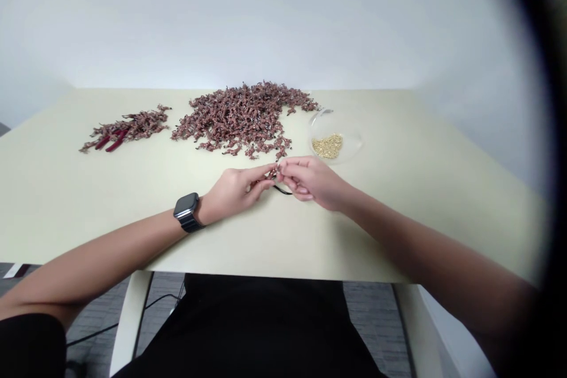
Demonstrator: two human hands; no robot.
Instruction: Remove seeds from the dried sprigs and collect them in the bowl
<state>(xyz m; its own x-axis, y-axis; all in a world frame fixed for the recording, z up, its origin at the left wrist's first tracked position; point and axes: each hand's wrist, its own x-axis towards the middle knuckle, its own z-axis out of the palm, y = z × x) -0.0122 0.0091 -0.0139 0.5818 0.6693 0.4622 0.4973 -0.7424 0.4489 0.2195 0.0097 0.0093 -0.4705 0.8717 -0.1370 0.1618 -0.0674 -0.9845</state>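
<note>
My left hand [237,192], a dark watch on its wrist, pinches a small brown figurine [271,173] between thumb and fingers. It looks like a little horse, but most of it is covered. My right hand [308,180] meets it there, fingers curled and thumb pressed close against the figurine's right end; what these fingertips grip is too small and hidden to tell. A thin black curved piece [282,190] shows below the fingertips, partly under the right hand. Just beyond the hands lies a large heap of similar brown figurines [241,115].
At the back left, a smaller bunch of brown figurines [148,124] has a red-handled tool [117,140] lying in it. Right of the big heap stands a clear round dish [349,144] with tiny gold-coloured metal pieces [328,146]. A wall borders the pale table [248,242] behind.
</note>
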